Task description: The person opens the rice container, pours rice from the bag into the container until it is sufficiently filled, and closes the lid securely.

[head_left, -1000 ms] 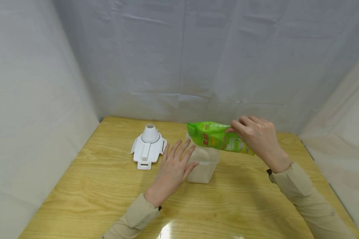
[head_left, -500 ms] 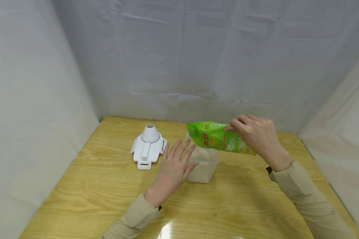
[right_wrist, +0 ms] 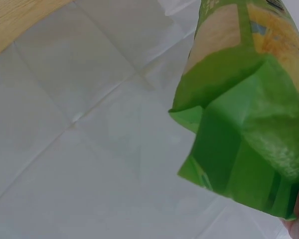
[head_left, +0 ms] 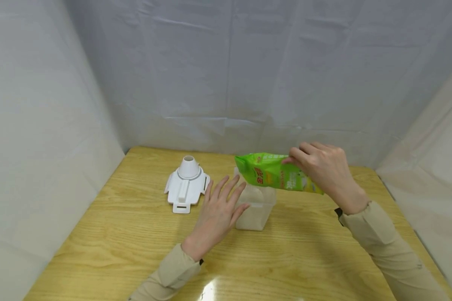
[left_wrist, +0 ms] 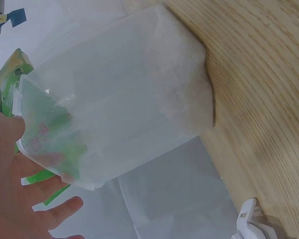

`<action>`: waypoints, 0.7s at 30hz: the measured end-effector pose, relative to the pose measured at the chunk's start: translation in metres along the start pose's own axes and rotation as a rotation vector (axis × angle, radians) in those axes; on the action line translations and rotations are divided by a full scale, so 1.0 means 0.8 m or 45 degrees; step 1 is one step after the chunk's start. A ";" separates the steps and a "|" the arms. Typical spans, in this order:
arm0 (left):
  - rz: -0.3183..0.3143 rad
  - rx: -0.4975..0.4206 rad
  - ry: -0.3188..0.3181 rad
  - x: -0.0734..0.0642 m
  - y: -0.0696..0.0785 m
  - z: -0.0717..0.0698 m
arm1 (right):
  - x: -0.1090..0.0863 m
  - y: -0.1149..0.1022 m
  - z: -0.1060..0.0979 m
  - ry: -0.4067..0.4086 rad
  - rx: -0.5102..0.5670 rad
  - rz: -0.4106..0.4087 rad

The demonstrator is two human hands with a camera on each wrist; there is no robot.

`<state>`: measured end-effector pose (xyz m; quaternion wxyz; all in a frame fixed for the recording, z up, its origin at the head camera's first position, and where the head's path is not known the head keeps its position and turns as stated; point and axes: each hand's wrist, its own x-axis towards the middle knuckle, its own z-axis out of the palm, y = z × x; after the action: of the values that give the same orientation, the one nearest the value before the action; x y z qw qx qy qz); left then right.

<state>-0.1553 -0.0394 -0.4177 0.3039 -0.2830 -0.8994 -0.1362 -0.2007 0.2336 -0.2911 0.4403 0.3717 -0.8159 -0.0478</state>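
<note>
My right hand [head_left: 322, 167] grips a green printed plastic pouch [head_left: 267, 171] by its upper side and right end. The pouch lies nearly level over a translucent plastic container [head_left: 253, 217], its left end above the container's mouth. Through the wall in the left wrist view, pale contents [left_wrist: 182, 79] fill the container's lower part. My left hand [head_left: 217, 213] has its fingers spread beside the container's rim, thumb close to the near side. In the right wrist view the pouch's folded bottom end [right_wrist: 239, 154] shows; most of my hand is hidden there.
On the wooden table [head_left: 135, 251], left of the container, rests a white plastic piece [head_left: 178, 190] with a cone-shaped spout and slotted tabs. A pale sheet [head_left: 229, 75] hangs behind the table, with more sheeting along both sides.
My right hand has shifted slightly up, and the right end of the pouch a little to the right. The left hand, container and white piece stay where they were.
</note>
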 end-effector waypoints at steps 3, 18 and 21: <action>-0.006 0.005 -0.005 0.000 0.000 -0.001 | 0.001 0.000 0.000 -0.002 -0.006 0.000; -0.022 -0.012 -0.039 0.000 0.000 -0.001 | 0.004 -0.001 -0.003 -0.009 -0.004 -0.012; -0.020 -0.017 -0.037 -0.001 0.000 -0.001 | 0.005 -0.001 -0.003 -0.011 0.003 -0.016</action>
<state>-0.1547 -0.0402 -0.4173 0.2880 -0.2799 -0.9050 -0.1404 -0.1993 0.2310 -0.2873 0.4362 0.3773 -0.8153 -0.0513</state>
